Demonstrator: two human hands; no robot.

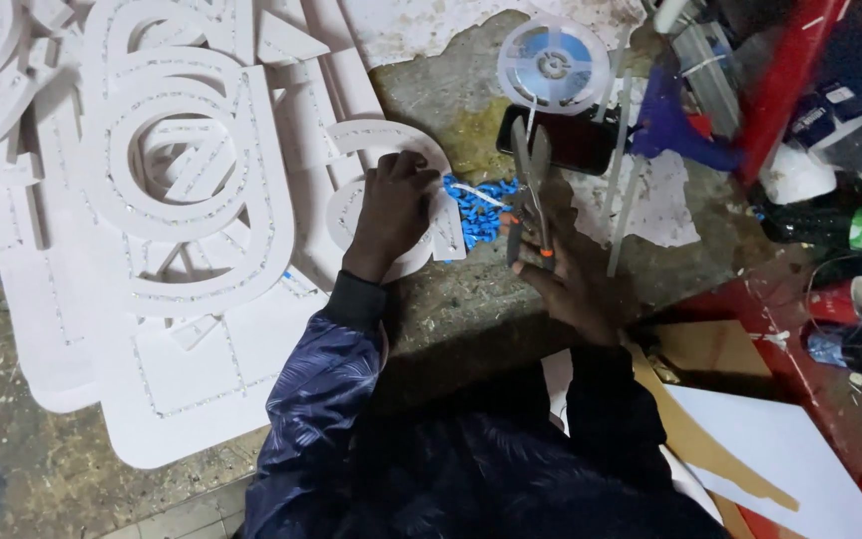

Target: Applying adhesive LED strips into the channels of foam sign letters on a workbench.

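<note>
Right hand closed around handles of metal snips, blades pointing away, slightly parted. Left hand pressed flat, fingers curled, on white cut-out letter. Large white foam panel lies left. Blue strip bundle sits between hands. Clear reel above, near snips' tips.

one reel, one phone, one pliers
</note>
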